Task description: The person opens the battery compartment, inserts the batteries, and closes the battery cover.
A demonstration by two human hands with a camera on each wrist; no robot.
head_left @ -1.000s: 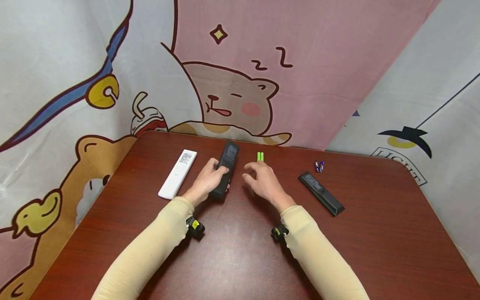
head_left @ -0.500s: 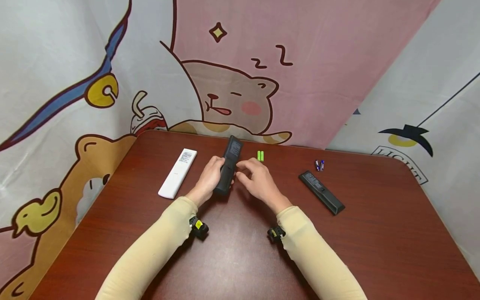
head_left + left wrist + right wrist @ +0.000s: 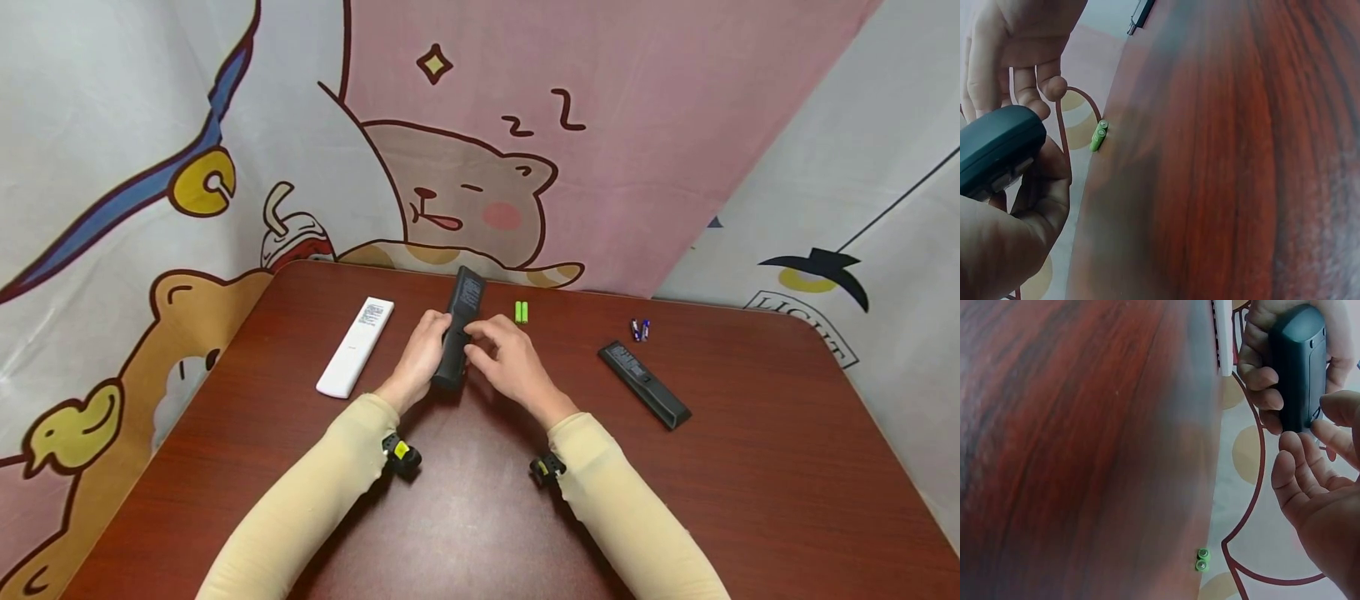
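Left hand (image 3: pixel 422 350) grips the black remote control (image 3: pixel 456 340), raised above the desk (image 3: pixel 465 517); right hand (image 3: pixel 516 362), fingers loosely bent, touches its right side. Two green batteries (image 3: pixel 521 312) lie beyond.

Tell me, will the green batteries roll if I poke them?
Probably: the green batteries look round and lie on their sides, so a sideways poke could roll them. The table looks shiny and smooth, so they might slide too.
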